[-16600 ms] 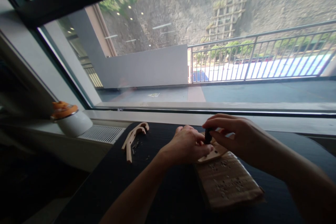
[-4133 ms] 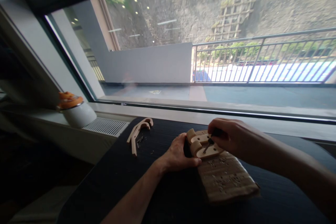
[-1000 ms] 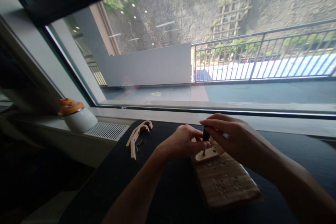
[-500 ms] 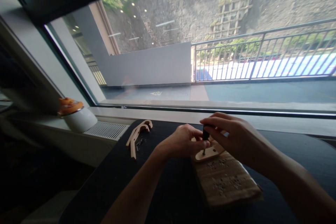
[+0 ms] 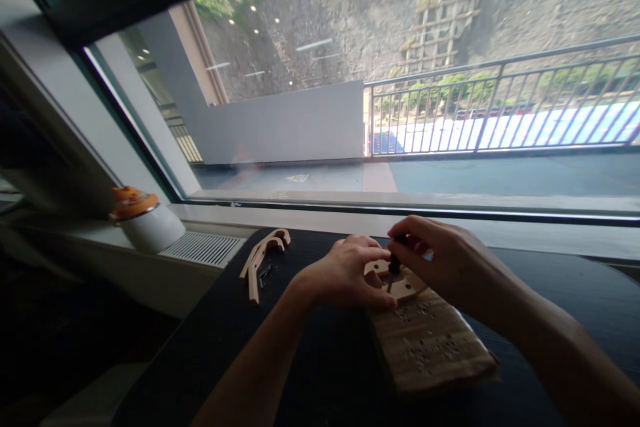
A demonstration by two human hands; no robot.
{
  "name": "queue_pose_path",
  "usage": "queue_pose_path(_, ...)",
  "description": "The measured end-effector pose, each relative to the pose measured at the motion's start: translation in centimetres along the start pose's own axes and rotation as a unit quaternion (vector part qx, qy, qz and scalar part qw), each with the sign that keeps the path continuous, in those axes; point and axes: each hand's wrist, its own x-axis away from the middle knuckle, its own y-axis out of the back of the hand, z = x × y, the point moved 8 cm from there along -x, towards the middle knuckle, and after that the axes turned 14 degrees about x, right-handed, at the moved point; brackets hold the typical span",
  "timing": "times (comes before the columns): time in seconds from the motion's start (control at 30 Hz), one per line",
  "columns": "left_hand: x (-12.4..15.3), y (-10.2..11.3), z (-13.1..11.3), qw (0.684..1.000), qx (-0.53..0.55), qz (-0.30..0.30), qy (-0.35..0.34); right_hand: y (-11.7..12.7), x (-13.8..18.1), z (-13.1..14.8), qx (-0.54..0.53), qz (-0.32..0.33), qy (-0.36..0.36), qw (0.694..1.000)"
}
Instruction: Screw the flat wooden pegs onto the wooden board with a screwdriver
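My right hand (image 5: 435, 253) grips the black handle of a screwdriver (image 5: 395, 263), which stands nearly upright with its shaft pointing down. Beneath it is a pale wooden piece (image 5: 407, 289) with dark holes, lying at the far end of a thick wooden board (image 5: 433, 347). My left hand (image 5: 350, 272) holds the left end of that piece, its thumb along the near edge and fingers behind. The screwdriver's tip is partly hidden by my left thumb, so I cannot tell what it touches. Many small holes or marks dot the board.
Two curved wooden parts (image 5: 265, 257) lie on the black table (image 5: 200, 347) at the left, beside several small screws (image 5: 265, 275). A white pot with an orange top (image 5: 150, 220) stands on the sill by a vent grille (image 5: 205, 249). A large window runs behind the table.
My left hand has let go of the screwdriver's lower part and moved down onto the wooden piece's left end. My right hand and the screwdriver have shifted slightly right.
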Motion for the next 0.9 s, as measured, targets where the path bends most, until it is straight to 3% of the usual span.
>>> queue_pose_path(0.63,0.4,-0.9,1.3,0.998,-0.043,0.032,0.046,-0.4,0.0,0.5,-0.021,0.022,0.021,0.999)
queue_pose_path(0.9,-0.1,-0.8,0.5,0.997,-0.066,0.022,0.015,-0.6,-0.2,0.1,-0.017,0.02,0.017,1.0)
